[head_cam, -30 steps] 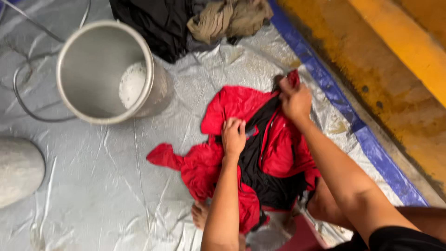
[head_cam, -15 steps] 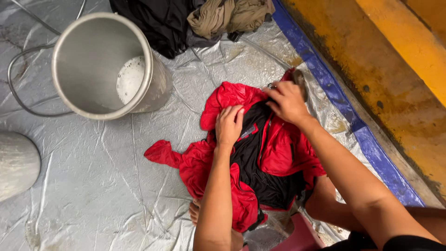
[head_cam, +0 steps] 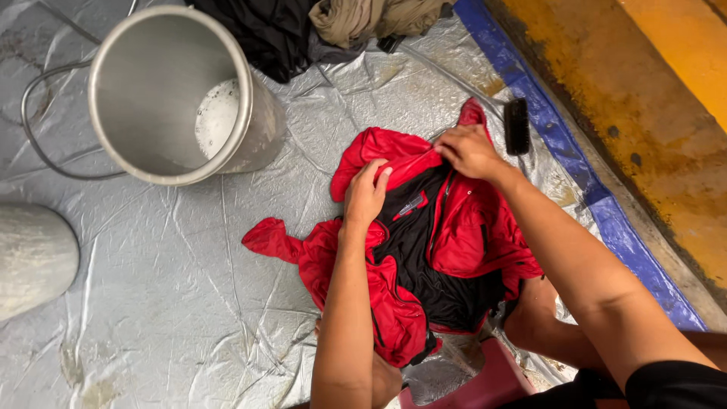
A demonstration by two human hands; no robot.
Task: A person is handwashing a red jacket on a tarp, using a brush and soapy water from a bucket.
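One label only: small rectangular patch [head_cam: 413, 204] sewn on the black lining of the red jacket [head_cam: 477, 227], just right of the left hand [head_cam: 366, 195]. Dark ground, pale marks, red edge, slightly tilted; too small to make out more. No packages, signs or screens in view.

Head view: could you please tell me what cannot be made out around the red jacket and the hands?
- Red jacket: its lower part is hidden by the left forearm and the person's knees.
- Left hand and right hand: their fingers press into the fabric, so the grip is unclear.
- Metal bucket: its white contents are too indistinct to identify.
- Brush: bristle side hidden.
- Dark clothes: cut off by the top edge.
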